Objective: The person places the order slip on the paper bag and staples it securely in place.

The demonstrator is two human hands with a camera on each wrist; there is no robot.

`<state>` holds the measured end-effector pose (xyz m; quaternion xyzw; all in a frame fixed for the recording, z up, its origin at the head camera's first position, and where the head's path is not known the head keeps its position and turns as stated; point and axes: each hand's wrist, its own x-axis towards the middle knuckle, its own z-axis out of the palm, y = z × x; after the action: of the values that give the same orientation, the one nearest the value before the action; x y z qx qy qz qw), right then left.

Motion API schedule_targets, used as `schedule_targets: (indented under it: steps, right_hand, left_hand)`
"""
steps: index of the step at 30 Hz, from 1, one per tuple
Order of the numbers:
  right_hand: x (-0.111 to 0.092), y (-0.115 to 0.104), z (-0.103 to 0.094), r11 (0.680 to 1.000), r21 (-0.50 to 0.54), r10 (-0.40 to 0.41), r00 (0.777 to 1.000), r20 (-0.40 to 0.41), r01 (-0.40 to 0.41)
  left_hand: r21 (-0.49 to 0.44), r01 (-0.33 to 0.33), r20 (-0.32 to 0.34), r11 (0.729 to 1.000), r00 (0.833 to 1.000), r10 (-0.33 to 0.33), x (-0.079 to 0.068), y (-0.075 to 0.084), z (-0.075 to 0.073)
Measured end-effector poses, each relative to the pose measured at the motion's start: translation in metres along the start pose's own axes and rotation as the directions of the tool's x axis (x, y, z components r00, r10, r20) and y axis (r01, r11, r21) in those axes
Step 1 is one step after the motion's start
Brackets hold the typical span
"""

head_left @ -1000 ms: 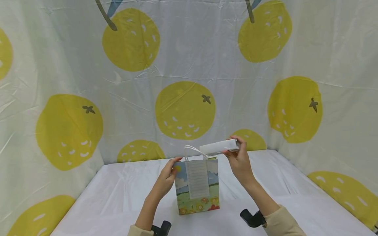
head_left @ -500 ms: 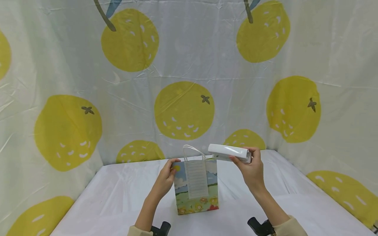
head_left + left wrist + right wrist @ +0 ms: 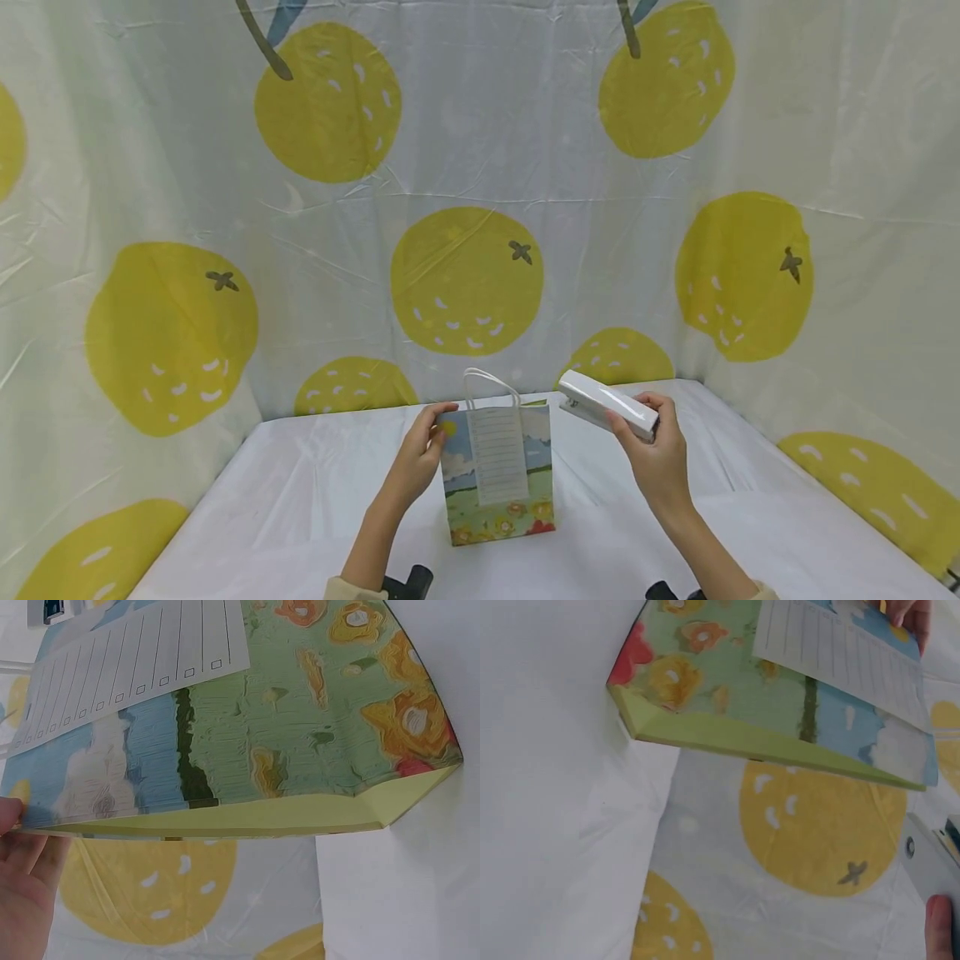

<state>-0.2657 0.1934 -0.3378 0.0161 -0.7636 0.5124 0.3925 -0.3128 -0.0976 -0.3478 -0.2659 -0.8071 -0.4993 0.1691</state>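
Note:
A paper gift bag with a painted meadow, flowers and sky stands upright on the white-covered table. My left hand pinches its upper left edge; in the left wrist view the thumb lies on the front face and the fingers behind. Flat against the bag's front is a lined checklist sheet with small boxes, its top at the bag's rim. Right of the bag, my right hand grips a white stapler by its rear end, its front tilted up towards the left and apart from the bag.
White cord handles rise from the bag's top. A white cloth covers the table, and a curtain with yellow fruit prints hangs behind and at both sides.
My right hand has drawn the stapler from the bag's top edge to the right and down, turning it so its front points up and left. The left hand and bag stay almost still.

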Motion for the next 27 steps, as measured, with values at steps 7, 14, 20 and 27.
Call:
schedule_targets:
  steps: [7,14,20,27]
  right_hand:
    - [-0.009,0.013,-0.003,0.998,-0.066,-0.009,0.99,0.14,0.019]
    - [-0.016,0.021,-0.004,0.991,-0.077,0.129,0.958,0.256,-0.112]
    - [-0.021,0.026,-0.008,0.971,-0.166,0.213,0.937,0.278,-0.172]
    - [-0.03,0.038,-0.009,0.919,-0.34,0.3,0.912,0.28,-0.197]
  left_hand:
    - [0.011,-0.045,-0.033,0.999,0.998,0.045,-0.002,-0.001,0.0]
    - [0.023,-0.062,-0.036,0.998,0.997,0.063,-0.002,-0.001,0.0]
    - [0.019,-0.071,-0.059,0.997,0.996,0.072,-0.003,-0.002,0.0]
    - [0.053,-0.073,-0.079,0.996,0.994,0.077,-0.005,-0.003,-0.002]
